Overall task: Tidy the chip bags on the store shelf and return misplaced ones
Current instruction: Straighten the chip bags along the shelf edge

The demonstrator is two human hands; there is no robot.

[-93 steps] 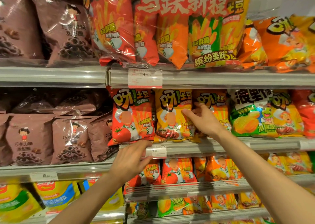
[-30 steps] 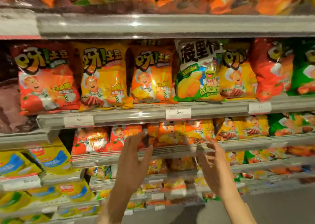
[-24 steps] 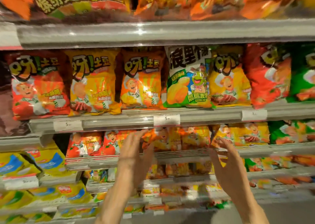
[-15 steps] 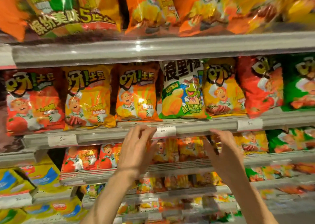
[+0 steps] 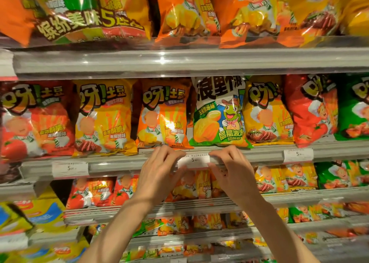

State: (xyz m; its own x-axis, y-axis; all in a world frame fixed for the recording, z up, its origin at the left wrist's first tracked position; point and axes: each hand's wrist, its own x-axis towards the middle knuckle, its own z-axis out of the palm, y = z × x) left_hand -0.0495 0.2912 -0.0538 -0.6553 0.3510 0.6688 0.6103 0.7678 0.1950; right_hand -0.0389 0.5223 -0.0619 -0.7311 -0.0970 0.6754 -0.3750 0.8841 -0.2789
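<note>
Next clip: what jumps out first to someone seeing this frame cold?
Both hands, the left hand and right hand, meet at the price tag on the middle shelf rail. Directly above it, a white-and-green frog bag stands out among orange, yellow and red chip bags.

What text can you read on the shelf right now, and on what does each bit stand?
"呀!土豆": orange bag, and the red and yellow bags left of it.
"浪里个浪", "层层波浪": green frog bag.
"缤纷美味5": multipack on the upper shelf.
"5.": middle price tag, between the left hand and right hand; the rest is blurred.
Smaller print on bags and other tags: too blurred.
</note>
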